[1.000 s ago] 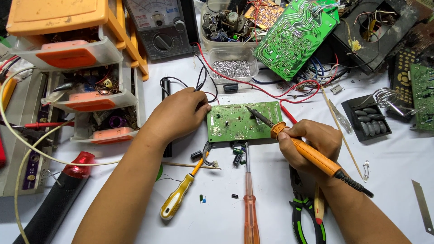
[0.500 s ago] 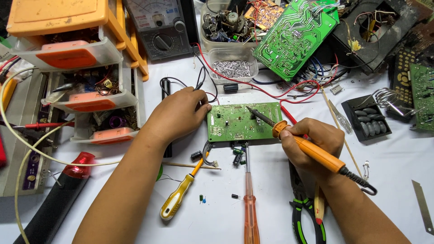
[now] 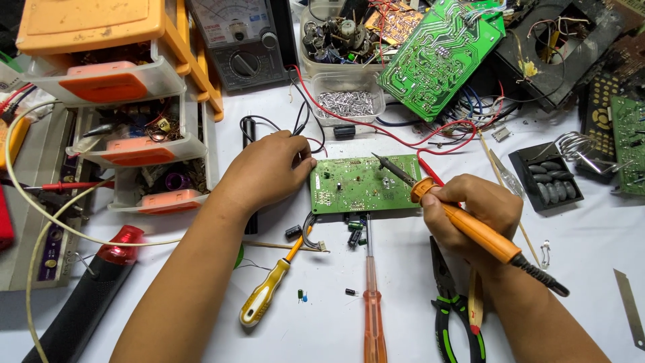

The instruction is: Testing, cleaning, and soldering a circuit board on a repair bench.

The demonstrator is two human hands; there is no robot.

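Observation:
A small green circuit board [image 3: 356,185] lies flat on the white table in the middle of the head view. My left hand [image 3: 265,171] rests on the table at the board's left edge, fingers curled against it. My right hand [image 3: 474,212] grips an orange-handled soldering iron [image 3: 463,222]. Its metal tip [image 3: 384,163] hovers over the upper right part of the board. Whether the tip touches the board I cannot tell. Small loose components [image 3: 355,232] lie just below the board.
A yellow-handled screwdriver [image 3: 269,289], an orange screwdriver [image 3: 373,302] and green-handled pliers [image 3: 453,312] lie near the front. Orange parts drawers [image 3: 127,101] stand at the left, a multimeter [image 3: 235,40] behind. A larger green board [image 3: 437,57], trays of parts and tangled wires crowd the back.
The soldering iron's tip has crept slightly left and up over the board. My left hand has stayed at the board's left edge.

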